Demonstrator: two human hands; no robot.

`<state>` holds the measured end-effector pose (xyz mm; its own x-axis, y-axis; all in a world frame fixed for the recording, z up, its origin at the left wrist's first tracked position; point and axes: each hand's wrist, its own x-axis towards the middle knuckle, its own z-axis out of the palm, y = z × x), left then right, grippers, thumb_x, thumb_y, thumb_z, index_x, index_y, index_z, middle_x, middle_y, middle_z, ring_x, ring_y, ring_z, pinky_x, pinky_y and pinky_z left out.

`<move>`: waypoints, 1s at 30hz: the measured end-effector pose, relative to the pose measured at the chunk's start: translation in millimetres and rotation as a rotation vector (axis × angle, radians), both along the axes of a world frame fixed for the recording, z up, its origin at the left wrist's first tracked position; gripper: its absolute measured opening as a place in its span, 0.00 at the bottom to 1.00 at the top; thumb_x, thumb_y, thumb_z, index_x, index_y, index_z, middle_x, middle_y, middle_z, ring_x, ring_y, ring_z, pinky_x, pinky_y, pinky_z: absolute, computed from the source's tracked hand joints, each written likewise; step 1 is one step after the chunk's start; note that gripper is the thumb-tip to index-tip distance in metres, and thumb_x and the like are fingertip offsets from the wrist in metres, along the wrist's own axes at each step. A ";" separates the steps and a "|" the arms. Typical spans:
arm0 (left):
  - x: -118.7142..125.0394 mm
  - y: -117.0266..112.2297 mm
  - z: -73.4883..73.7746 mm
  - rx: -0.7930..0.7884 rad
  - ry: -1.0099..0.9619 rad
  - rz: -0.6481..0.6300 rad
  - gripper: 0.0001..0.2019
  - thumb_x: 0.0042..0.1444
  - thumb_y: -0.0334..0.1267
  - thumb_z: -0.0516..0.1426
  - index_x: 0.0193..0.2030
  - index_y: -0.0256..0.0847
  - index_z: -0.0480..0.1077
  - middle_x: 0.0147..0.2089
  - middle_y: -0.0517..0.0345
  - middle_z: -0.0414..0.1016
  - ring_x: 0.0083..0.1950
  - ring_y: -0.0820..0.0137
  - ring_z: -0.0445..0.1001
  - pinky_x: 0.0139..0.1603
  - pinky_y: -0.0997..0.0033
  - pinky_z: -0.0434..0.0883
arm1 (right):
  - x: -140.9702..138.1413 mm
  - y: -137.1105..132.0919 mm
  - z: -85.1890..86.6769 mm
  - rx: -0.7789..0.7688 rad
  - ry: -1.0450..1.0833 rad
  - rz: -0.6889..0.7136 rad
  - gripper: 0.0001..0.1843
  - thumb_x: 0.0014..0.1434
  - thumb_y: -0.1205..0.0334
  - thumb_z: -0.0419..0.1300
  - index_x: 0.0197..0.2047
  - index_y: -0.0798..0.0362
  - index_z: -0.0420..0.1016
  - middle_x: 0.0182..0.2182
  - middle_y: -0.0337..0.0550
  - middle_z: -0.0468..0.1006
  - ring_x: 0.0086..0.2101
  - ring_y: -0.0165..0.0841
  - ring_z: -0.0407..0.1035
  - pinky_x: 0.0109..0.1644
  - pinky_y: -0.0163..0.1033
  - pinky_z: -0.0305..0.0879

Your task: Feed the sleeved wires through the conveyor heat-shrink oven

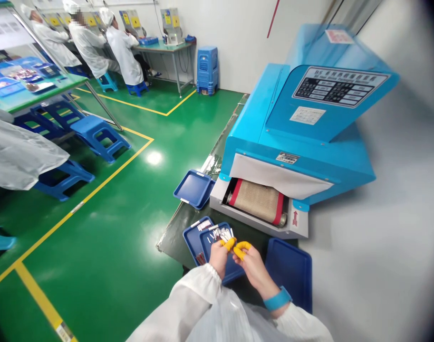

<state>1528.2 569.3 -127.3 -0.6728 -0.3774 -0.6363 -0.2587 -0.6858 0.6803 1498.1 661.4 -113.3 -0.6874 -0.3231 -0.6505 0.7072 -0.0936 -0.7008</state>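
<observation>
My left hand (219, 256) and my right hand (251, 263) are close together over a blue tray (234, 273). Yellow finger cots cover some of their fingertips, and a blue band circles my right wrist. Both hands are closed in a pinch; whatever is between the fingertips is too small to make out. Small white slender pieces (222, 233) lie in the tray just beyond my left hand. Partly under that tray is a second blue tray (191, 236), with more white pieces and some dark reddish ones (200, 258) in it.
Beyond the trays stands a blue machine (252, 128) with a mesh conveyor belt (255, 200) under a white flap (277, 175). Other blue trays lie at left (191, 187) and right (291, 270). Several co-workers in white sit at benches; blue stools (97, 133) stand on the green floor.
</observation>
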 end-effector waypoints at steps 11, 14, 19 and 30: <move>-8.3 -2.8 14.1 0.065 0.036 0.069 0.16 0.30 0.37 0.67 0.29 0.32 0.73 0.26 0.55 0.73 0.27 0.73 0.69 0.31 0.70 0.66 | -5.8 9.8 10.6 -0.008 0.018 0.020 0.20 0.34 0.58 0.70 0.27 0.54 0.65 0.22 0.41 0.75 0.21 0.25 0.64 0.25 0.31 0.58; -9.9 -3.5 13.0 0.056 0.034 0.123 0.17 0.29 0.35 0.68 0.29 0.33 0.74 0.30 0.53 0.75 0.33 0.69 0.71 0.37 0.69 0.68 | -5.6 10.9 10.1 -0.022 0.017 0.010 0.20 0.34 0.57 0.70 0.27 0.54 0.65 0.22 0.40 0.75 0.21 0.25 0.64 0.25 0.31 0.57; -11.1 -2.0 9.3 0.004 0.023 0.138 0.17 0.29 0.37 0.68 0.30 0.33 0.73 0.29 0.54 0.75 0.31 0.69 0.71 0.36 0.68 0.67 | -7.3 10.5 11.6 -0.030 0.022 0.010 0.20 0.34 0.57 0.70 0.27 0.54 0.65 0.22 0.40 0.75 0.21 0.25 0.64 0.25 0.31 0.57; -22.3 -21.7 13.7 -0.008 -0.011 0.070 0.25 0.35 0.36 0.67 0.43 0.35 0.70 0.39 0.49 0.76 0.35 0.70 0.73 0.32 0.75 0.67 | -60.2 17.0 10.9 0.049 0.112 0.054 0.21 0.32 0.58 0.70 0.28 0.55 0.65 0.22 0.42 0.76 0.20 0.27 0.66 0.23 0.31 0.59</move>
